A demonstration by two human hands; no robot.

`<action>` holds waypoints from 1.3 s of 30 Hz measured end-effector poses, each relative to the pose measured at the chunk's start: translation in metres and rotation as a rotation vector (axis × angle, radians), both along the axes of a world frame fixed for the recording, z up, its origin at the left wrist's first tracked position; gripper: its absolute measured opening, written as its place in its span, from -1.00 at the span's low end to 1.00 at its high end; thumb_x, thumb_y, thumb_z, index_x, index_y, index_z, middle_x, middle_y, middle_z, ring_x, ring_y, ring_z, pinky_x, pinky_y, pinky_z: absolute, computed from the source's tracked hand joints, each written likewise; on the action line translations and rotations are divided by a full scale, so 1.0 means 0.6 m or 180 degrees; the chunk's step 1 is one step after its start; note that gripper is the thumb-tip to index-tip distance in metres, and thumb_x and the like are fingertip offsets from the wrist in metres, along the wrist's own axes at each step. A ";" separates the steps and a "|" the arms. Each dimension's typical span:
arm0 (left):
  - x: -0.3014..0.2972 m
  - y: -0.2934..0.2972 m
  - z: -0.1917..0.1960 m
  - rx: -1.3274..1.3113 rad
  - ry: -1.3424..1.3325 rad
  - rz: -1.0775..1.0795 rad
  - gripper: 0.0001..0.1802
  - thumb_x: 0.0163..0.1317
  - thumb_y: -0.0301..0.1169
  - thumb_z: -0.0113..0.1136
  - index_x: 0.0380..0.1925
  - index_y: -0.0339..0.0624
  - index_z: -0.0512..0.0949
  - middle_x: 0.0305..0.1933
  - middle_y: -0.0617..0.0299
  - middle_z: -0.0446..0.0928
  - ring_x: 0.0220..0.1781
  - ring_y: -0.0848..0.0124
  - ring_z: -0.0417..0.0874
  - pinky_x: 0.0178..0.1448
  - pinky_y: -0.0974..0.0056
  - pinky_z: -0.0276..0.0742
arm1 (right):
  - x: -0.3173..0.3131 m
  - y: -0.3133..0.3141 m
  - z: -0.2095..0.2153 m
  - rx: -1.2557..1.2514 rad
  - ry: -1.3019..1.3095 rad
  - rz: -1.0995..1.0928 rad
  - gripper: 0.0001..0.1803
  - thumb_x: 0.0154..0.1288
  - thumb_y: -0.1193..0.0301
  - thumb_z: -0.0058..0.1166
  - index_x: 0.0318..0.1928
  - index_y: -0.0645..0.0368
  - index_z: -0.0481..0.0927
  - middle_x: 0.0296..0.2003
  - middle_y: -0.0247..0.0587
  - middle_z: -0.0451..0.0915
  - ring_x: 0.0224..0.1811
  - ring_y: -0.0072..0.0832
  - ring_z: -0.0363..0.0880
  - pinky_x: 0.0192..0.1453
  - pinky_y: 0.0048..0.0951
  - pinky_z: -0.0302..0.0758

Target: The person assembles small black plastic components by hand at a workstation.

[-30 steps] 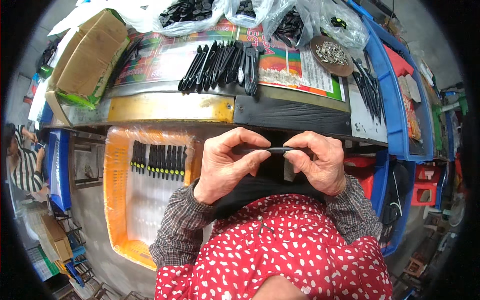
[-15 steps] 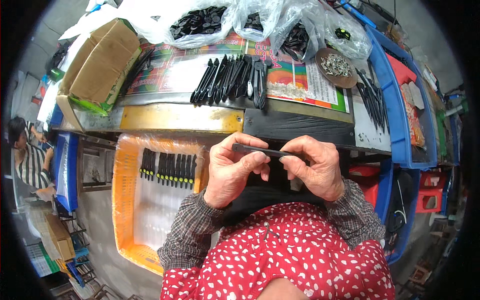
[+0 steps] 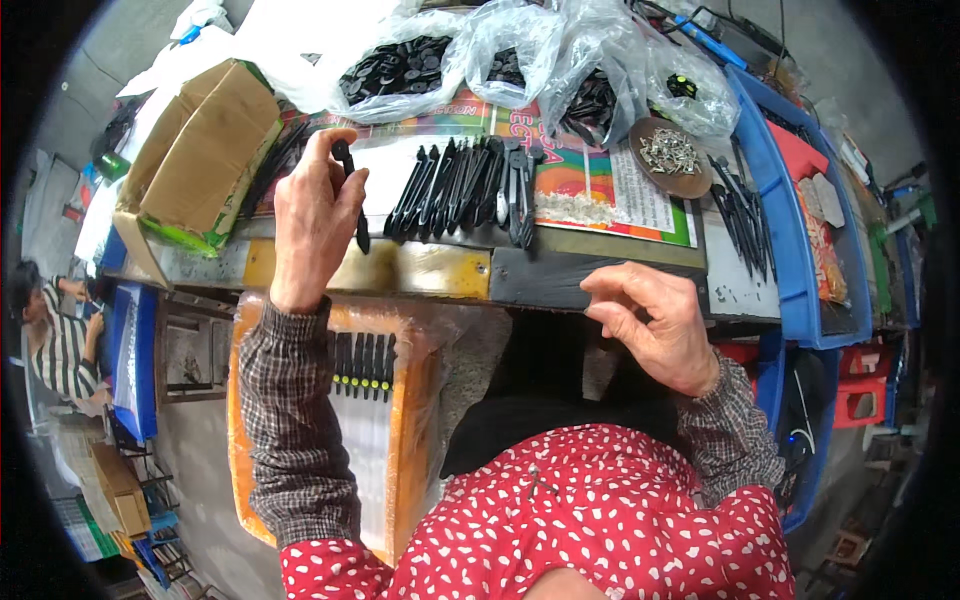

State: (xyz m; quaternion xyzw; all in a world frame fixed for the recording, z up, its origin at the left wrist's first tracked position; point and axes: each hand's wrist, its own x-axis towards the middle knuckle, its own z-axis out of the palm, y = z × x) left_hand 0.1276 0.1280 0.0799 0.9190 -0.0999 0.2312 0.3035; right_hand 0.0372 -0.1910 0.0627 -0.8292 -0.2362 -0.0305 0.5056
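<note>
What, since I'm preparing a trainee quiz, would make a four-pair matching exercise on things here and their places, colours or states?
1. Left hand
2. Small metal pieces
3. Crate
4. Cardboard box

A. Orange
B. Standing at the bench's left end
C. Holding a slim black piece
D. Heaped in a round brown dish

Pairs: 1-C, 2-D, 3-A, 4-B

Held black piece (image 3: 362,232) partly hidden

Glare bleaches the white plastic (image 3: 290,32), and fisheye bends darkened edges
</note>
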 end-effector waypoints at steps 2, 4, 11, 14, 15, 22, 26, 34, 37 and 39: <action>0.027 0.006 -0.021 0.0397 -0.0034 0.0015 -0.60 0.14 -0.55 0.24 0.02 -0.16 0.47 -0.64 0.15 0.43 -0.62 0.35 0.42 -0.45 0.25 0.37 | 0.016 -0.006 0.020 -0.0150 -0.0094 -0.0087 -0.81 0.20 0.55 0.22 -0.18 0.34 0.59 -0.34 -0.10 0.62 -0.40 -0.39 0.59 -0.32 -0.44 0.50; 0.051 0.016 -0.053 0.0743 -0.0173 -0.0001 -0.59 0.13 -0.54 0.26 0.02 -0.14 0.48 -0.61 0.10 0.50 -0.55 0.21 0.55 -0.39 0.17 0.44 | 0.041 -0.013 0.031 -0.0394 -0.0369 -0.0217 -0.86 0.21 0.52 0.18 -0.23 0.33 0.60 -0.36 -0.07 0.63 -0.35 -0.29 0.63 -0.25 -0.36 0.51; 0.072 -0.007 -0.087 0.0754 -0.0377 -0.0212 -0.55 0.10 -0.54 0.27 0.05 -0.15 0.50 -0.46 0.05 0.58 -0.45 0.20 0.61 -0.28 0.18 0.50 | 0.180 -0.030 0.032 -0.1403 -0.1217 -0.0509 -0.87 0.20 0.45 0.13 -0.33 0.27 0.62 -0.43 -0.06 0.56 -0.38 -0.16 0.57 -0.25 -0.23 0.47; 0.063 -0.005 -0.079 0.0476 -0.0280 -0.0262 -0.61 0.13 -0.56 0.24 0.01 -0.16 0.54 -0.49 0.09 0.57 -0.50 0.31 0.58 -0.32 0.25 0.50 | 0.232 -0.016 0.020 -0.1830 -0.1400 -0.0717 -0.84 0.20 0.42 0.13 -0.29 0.27 0.63 -0.37 -0.07 0.57 -0.29 -0.14 0.59 -0.17 -0.20 0.48; 0.059 -0.004 -0.076 0.0480 -0.0275 -0.0249 -0.61 0.13 -0.56 0.24 0.01 -0.16 0.54 -0.49 0.09 0.57 -0.50 0.31 0.58 -0.32 0.25 0.50 | 0.243 -0.012 0.016 -0.1824 -0.1400 -0.0704 -0.84 0.20 0.42 0.13 -0.29 0.27 0.63 -0.37 -0.07 0.57 -0.29 -0.14 0.59 -0.17 -0.20 0.48; 0.013 0.080 -0.072 0.0225 -0.0518 0.0323 -0.82 0.18 -0.53 0.20 -0.19 -0.17 0.63 -0.43 0.15 0.58 -0.53 0.42 0.57 -0.37 0.33 0.48 | 0.277 0.016 -0.007 -0.2706 -0.1569 -0.1019 -0.74 0.16 0.27 0.20 -0.41 0.24 0.54 -0.38 0.02 0.55 -0.28 0.01 0.60 -0.22 -0.04 0.51; 0.007 0.162 -0.067 0.0652 -0.0515 0.1131 -0.85 0.17 -0.39 0.19 -0.25 -0.02 0.64 -0.32 0.14 0.57 -0.30 0.09 0.63 -0.24 0.10 0.52 | 0.280 0.014 -0.018 -0.2611 -0.1544 -0.1108 -0.82 0.14 0.40 0.11 -0.40 0.29 0.49 -0.36 0.07 0.57 -0.23 0.06 0.58 -0.17 -0.01 0.50; 0.044 0.211 -0.054 0.1460 -0.0340 0.1571 -0.84 0.15 -0.35 0.23 -0.25 -0.06 0.63 -0.25 0.07 0.55 -0.23 0.01 0.65 -0.19 0.00 0.56 | 0.262 0.019 -0.003 -0.2582 -0.1420 -0.0986 -0.82 0.17 0.43 0.03 -0.36 0.34 0.46 -0.39 0.15 0.55 -0.27 0.07 0.58 -0.17 0.00 0.47; 0.050 0.218 -0.054 0.1709 0.0087 0.1716 -0.79 0.16 -0.32 0.25 -0.19 -0.02 0.64 -0.20 0.08 0.57 -0.17 0.00 0.65 -0.14 0.00 0.56 | 0.239 0.035 0.019 -0.2199 -0.1265 -0.1076 -0.85 0.19 0.46 0.03 -0.33 0.33 0.47 -0.39 0.16 0.58 -0.29 0.07 0.60 -0.19 -0.03 0.47; 0.053 0.218 -0.058 0.1707 0.0023 0.1754 -0.82 0.17 -0.32 0.23 -0.23 -0.04 0.64 -0.20 0.08 0.58 -0.19 -0.01 0.66 -0.15 -0.01 0.57 | 0.227 0.038 0.027 -0.2171 -0.1159 -0.1124 -0.86 0.21 0.49 0.03 -0.27 0.34 0.50 -0.41 0.18 0.60 -0.30 0.07 0.61 -0.19 -0.08 0.49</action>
